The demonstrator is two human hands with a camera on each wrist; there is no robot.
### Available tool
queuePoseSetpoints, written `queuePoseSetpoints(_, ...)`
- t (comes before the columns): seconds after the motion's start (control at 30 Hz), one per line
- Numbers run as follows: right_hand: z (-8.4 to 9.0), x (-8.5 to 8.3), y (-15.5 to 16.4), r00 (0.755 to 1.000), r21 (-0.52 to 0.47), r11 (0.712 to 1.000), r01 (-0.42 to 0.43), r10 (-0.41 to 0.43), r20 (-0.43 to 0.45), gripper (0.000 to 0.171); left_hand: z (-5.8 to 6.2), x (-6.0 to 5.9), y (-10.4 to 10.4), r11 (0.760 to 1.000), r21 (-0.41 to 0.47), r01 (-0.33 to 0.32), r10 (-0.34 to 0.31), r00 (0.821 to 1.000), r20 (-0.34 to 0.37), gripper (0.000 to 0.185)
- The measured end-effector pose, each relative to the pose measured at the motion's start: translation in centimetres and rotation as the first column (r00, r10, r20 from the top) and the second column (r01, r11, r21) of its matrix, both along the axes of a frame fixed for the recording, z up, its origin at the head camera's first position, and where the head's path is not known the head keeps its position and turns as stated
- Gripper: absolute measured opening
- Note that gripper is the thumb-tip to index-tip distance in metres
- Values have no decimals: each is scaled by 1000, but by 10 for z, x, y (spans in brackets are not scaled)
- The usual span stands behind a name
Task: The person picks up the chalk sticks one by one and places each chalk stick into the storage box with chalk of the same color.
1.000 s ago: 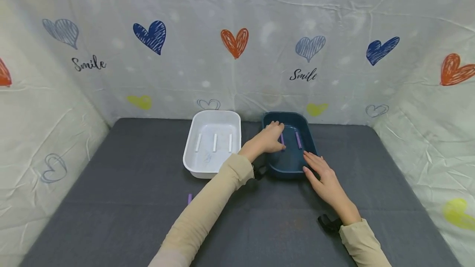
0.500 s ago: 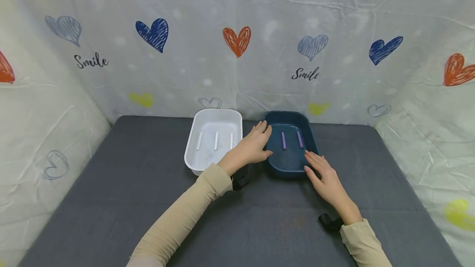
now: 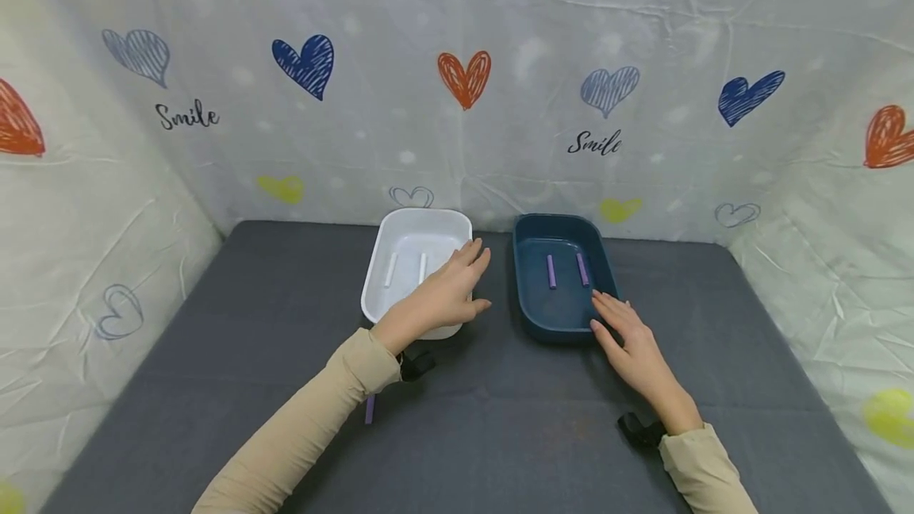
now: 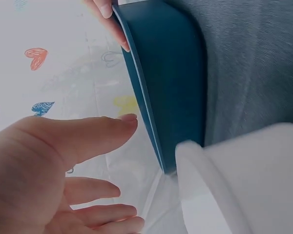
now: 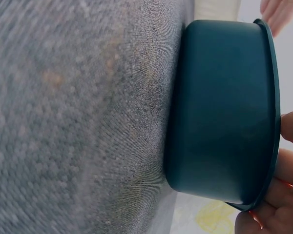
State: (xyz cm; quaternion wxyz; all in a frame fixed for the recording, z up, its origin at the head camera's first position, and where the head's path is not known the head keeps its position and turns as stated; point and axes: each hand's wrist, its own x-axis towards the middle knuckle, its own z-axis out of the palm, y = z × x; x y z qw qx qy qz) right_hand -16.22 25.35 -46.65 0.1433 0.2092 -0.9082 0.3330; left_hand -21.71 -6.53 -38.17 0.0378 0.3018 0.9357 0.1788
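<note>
My left hand (image 3: 439,296) hovers over the right side of the white tray (image 3: 427,230), its fingers and thumb spread and nothing held, as the left wrist view also shows. Two white chalk-like sticks, one on the left (image 3: 390,270), show in that tray; my hand covers its right part. My right hand (image 3: 635,351) rests with fairly straight fingers at the near right rim of the dark blue tray (image 3: 560,313). In the right wrist view its fingers touch the rim of this blue tray (image 5: 224,107). Inside lie two purple chalk-like sticks, left (image 3: 551,272) and right (image 3: 582,270).
Another purple stick (image 3: 370,409) lies on the grey tablecloth (image 3: 514,435), partly behind my left forearm. The trays stand side by side with a narrow gap between them. Behind them hangs a pale curtain (image 3: 528,173) printed with hearts.
My left hand has pulled back leftward from inside the blue tray to above the white one. My right hand has stayed at the blue tray's rim. Both purple sticks remain in place.
</note>
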Motion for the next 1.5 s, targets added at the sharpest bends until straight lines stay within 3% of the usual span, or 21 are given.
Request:
queuePoseSetpoints(0.4,0,0,-1,1000,-2,1000,0,0,9,46,-9,25,-47,998,61,3,1,998,-59,78)
queuePoseSetpoints(0.73,2,1,-1,1000,-2,1000,3,-3,8,46,-18,51,-84,987,133,-86,89,996,-17,80)
queuePoseSetpoints(0.97,2,1,-1,1000,1,1000,7,-7,16,46,-22,68,-99,985,141,-99,101,995,-10,86)
queuePoseSetpoints(1.3,0,2,-1,1000,2,1000,-8,8,3,46,-24,82,-132,969,190,-157,148,987,59,98)
queuePoseSetpoints(1.5,-2,2,0,1000,4,1000,3,-3,8,46,-23,89,-156,954,196,-227,208,972,110,106)
